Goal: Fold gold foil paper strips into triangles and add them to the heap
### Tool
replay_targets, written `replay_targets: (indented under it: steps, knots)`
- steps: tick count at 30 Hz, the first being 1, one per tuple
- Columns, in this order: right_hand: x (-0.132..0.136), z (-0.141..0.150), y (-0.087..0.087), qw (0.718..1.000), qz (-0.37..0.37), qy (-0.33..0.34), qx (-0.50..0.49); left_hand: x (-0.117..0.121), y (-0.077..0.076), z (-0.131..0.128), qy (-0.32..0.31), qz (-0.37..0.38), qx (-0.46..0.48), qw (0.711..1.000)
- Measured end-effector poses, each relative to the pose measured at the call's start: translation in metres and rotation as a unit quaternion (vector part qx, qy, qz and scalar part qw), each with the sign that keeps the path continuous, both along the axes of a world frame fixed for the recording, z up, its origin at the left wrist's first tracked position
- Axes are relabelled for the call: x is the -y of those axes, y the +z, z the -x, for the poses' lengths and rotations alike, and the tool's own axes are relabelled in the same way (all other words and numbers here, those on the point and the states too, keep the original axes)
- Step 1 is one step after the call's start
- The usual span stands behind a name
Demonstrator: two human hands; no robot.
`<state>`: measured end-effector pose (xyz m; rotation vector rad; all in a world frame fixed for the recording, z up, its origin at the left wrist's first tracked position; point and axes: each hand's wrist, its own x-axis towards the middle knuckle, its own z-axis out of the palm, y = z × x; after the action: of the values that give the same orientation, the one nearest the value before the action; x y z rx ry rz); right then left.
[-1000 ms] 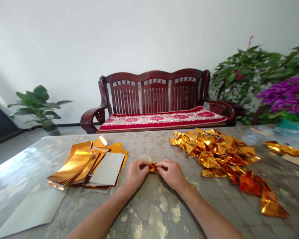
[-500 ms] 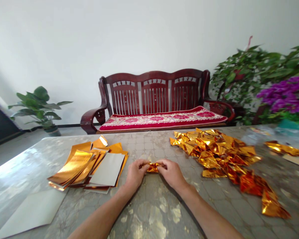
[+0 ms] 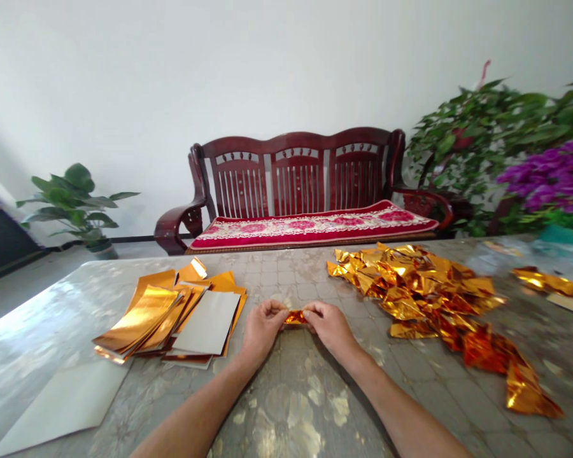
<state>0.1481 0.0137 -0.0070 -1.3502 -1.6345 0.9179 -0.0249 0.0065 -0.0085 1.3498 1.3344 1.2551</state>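
Between my two hands is a small folded piece of gold foil paper (image 3: 295,317), just over the table. My left hand (image 3: 266,323) pinches its left end between thumb and fingers. Its right end is pinched the same way by my right hand (image 3: 328,323). To the left lies a loose stack of gold foil sheets (image 3: 146,318), with a pale sheet (image 3: 209,322) face up on top. A heap of folded gold foil pieces (image 3: 415,286) spreads over the table to the right, trailing toward the near right.
The patterned table (image 3: 286,394) stretches in front of me. One pale sheet (image 3: 60,407) lies at its near left. Clear plastic (image 3: 499,254) and another gold piece (image 3: 549,280) are at the far right. Behind stand a wooden bench (image 3: 296,172) and potted plants (image 3: 79,200).
Both hands stay on the foil piece, which now looks slightly flatter and narrower between the fingertips. The whole view has shifted a little; the stack and heap lie as before.
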Motion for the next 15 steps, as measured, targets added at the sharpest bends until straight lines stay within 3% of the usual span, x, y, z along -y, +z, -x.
replay_targets:
  steps: [8, 15]
  knots:
    - [0.0028, 0.0041, 0.0074, 0.997, -0.038, -0.015, 0.059, 0.0035, 0.0068, -0.0066, 0.009, -0.037, 0.060, 0.997]
    - [0.0024, 0.0068, 0.0062, 0.999, -0.041, -0.027, 0.022, 0.0005, 0.0078, -0.0054, 0.013, -0.056, 0.082, 0.995]
